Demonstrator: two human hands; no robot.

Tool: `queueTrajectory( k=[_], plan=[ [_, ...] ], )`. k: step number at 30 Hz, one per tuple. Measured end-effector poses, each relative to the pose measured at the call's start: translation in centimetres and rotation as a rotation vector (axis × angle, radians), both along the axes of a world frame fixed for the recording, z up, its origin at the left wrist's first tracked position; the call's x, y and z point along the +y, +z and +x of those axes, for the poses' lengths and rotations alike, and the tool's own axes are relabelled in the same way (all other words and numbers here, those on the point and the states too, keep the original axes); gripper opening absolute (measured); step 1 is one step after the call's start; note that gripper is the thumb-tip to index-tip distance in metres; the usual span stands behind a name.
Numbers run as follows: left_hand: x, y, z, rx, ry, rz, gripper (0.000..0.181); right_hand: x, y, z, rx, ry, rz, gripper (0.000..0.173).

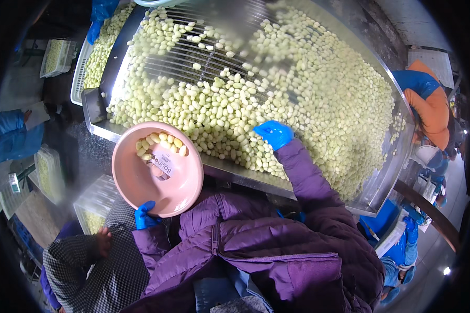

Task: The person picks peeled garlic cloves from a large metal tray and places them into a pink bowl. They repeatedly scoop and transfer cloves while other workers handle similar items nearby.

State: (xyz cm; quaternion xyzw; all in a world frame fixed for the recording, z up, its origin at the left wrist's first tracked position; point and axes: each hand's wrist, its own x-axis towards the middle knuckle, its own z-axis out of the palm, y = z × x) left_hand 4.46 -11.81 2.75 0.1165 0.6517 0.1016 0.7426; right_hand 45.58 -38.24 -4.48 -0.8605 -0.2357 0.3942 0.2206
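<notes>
Many pale green, oval, peeled-looking fruits (219, 105) lie heaped in a large stainless-steel tray (254, 186) with a slatted metal grate (203, 58) in its upper part. My left hand (145, 215), in a blue glove, grips the lower rim of a pink plastic basin (172, 195). Several yellowish fruits (164, 141) lie inside the basin, which is tilted at the tray's front edge. My right hand (275, 134), also blue-gloved, is over the front part of the heap with its fingers curled. Whether a fruit is between those fingers cannot be seen.
A white crate (78, 84) of the fruits stands beyond the tray's left end. Clear plastic bins (96, 199) stand at the lower left, near a person in a checked garment (102, 266). Another person in orange and blue (431, 101) is beyond the tray's right end.
</notes>
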Motion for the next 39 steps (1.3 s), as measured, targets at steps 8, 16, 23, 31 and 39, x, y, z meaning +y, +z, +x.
queueTrajectory(
  k=[8,16,23,31,39],
  plan=[
    [0.5,-1.1,-0.5,0.057,-0.060,0.035,0.052,0.1,-3.4,-1.0,-0.318,-0.259,0.236,0.044],
    [0.1,-0.1,0.2,0.052,-0.022,0.042,0.049,0.6,-3.9,3.5,-0.202,-0.283,0.194,0.044],
    [1.4,-1.9,-2.1,0.067,-0.199,-0.048,0.038,1.8,-5.7,6.2,-0.200,0.090,0.238,0.053],
    [0.2,-2.0,-1.1,0.093,-0.040,0.070,0.028,6.2,-5.7,6.7,-0.347,0.215,-0.050,0.049],
    [0.9,-3.1,-2.3,0.126,-0.166,0.052,0.024,7.2,-6.3,6.1,-0.256,-0.058,0.043,0.047]
  ],
)
